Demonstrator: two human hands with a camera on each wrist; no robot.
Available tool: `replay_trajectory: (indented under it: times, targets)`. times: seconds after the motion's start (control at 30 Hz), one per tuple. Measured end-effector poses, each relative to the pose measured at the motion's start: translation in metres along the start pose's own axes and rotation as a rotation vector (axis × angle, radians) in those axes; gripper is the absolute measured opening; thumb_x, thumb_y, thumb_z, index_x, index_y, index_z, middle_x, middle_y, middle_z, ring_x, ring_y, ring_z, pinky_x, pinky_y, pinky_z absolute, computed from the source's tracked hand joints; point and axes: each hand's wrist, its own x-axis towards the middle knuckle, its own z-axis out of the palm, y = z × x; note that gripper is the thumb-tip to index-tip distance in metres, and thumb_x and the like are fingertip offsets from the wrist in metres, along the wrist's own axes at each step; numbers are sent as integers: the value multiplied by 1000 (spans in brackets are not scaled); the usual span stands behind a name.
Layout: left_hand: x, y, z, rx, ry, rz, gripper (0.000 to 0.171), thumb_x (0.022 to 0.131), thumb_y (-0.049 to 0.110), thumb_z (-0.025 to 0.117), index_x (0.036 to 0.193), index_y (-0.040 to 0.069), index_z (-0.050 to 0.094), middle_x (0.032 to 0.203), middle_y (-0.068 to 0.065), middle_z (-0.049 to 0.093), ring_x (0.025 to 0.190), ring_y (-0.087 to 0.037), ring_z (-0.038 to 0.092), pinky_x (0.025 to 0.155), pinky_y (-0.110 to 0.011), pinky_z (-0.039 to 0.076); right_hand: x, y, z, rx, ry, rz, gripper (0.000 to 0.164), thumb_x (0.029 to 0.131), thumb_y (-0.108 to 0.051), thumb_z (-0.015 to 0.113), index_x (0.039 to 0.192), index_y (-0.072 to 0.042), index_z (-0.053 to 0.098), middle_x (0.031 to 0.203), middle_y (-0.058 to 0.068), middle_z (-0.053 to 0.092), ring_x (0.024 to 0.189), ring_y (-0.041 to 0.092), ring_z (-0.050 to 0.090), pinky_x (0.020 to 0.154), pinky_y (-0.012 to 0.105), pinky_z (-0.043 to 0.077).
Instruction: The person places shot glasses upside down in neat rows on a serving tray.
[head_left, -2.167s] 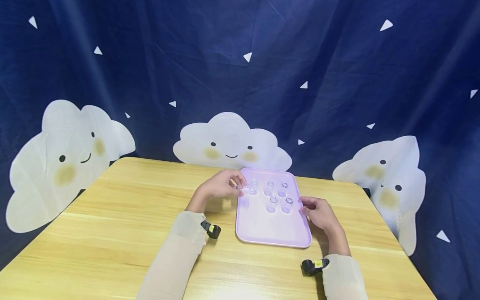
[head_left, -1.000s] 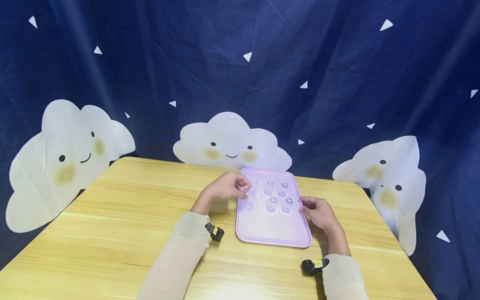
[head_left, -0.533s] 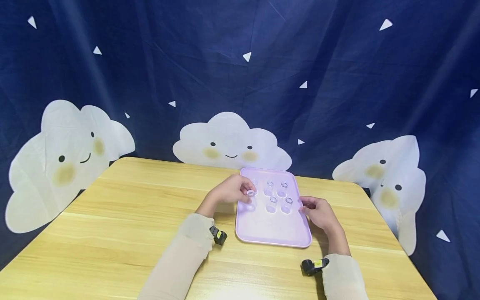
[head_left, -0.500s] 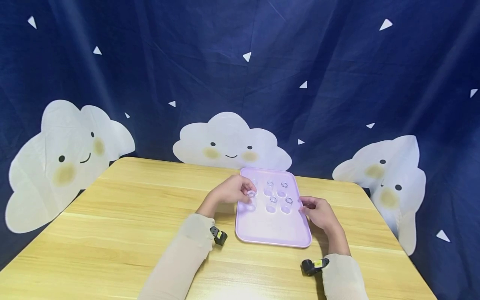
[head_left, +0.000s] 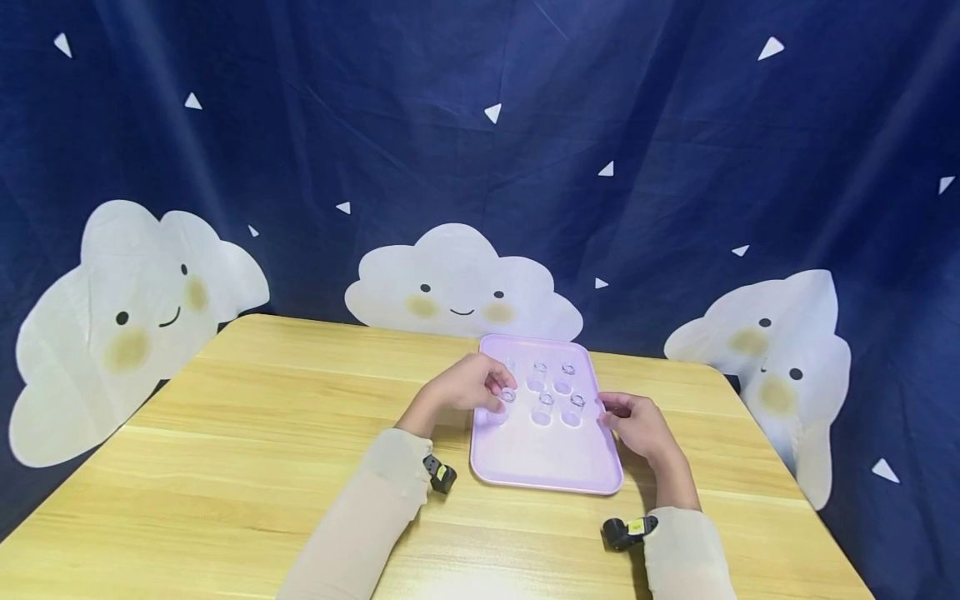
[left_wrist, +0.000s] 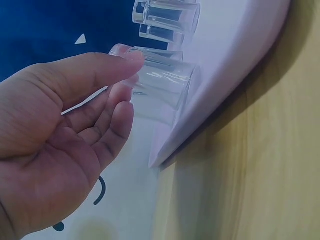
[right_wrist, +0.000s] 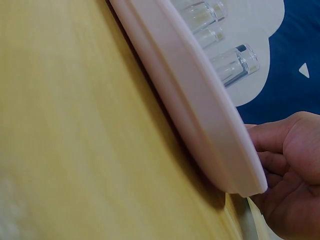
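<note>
Thumb and fingers of my left hand (head_left: pixel 471 385) pinch the upper end of a small clear cup (left_wrist: pixel 162 82). In the left wrist view the cup's wide end is down at the pale purple tray (head_left: pixel 543 458), close to its left edge; whether it touches is hard to tell. My right hand (head_left: pixel 639 427) holds the tray's right rim between thumb and fingers, partly hidden behind the rim in the right wrist view. More clear cups stand upright on the tray, among them a front one (head_left: pixel 542 410) and one at front right (head_left: pixel 573 410).
Behind the held cup, another cup (head_left: pixel 510 365) is partly covered by my left hand. Two more, including a back right cup (head_left: pixel 564 379), complete the back row. The wooden table (head_left: pixel 247 450) ends at a dark blue curtain (head_left: pixel 420 125) with cloud faces.
My left hand has carried the cup from beyond the tray's left edge over the tray and lowered it, turning it from lying sideways to upright. The right hand has stayed at the rim.
</note>
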Motion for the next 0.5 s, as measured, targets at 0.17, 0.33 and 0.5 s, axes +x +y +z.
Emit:
replay_trajectory:
  times: [0.17, 0.33, 0.5]
  targets:
    - [1, 0, 1, 5, -1, -9, 30, 77, -5, 82, 104, 6, 75, 91, 2, 70, 84, -12, 62, 80, -23, 53, 1, 1, 0, 6, -1, 14, 36, 96, -4, 65, 132, 2, 65, 125, 21, 68, 107, 31, 63, 86, 35, 54]
    - [2, 0, 3, 8, -6, 0, 31, 78, -5, 82, 106, 6, 75, 94, 2, 71, 86, -12, 62, 82, -23, 54, 1, 1, 0, 16, 1, 22, 36, 97, -3, 64, 133, 2, 65, 126, 21, 68, 108, 30, 63, 89, 39, 54]
    - [3, -2, 5, 4, -7, 5, 31, 78, -6, 80, 106, 7, 75, 94, 2, 72, 87, -11, 63, 83, -23, 54, 2, 1, 0, 12, 0, 16, 36, 96, -3, 65, 132, 2, 65, 125, 21, 68, 106, 31, 63, 86, 36, 53]
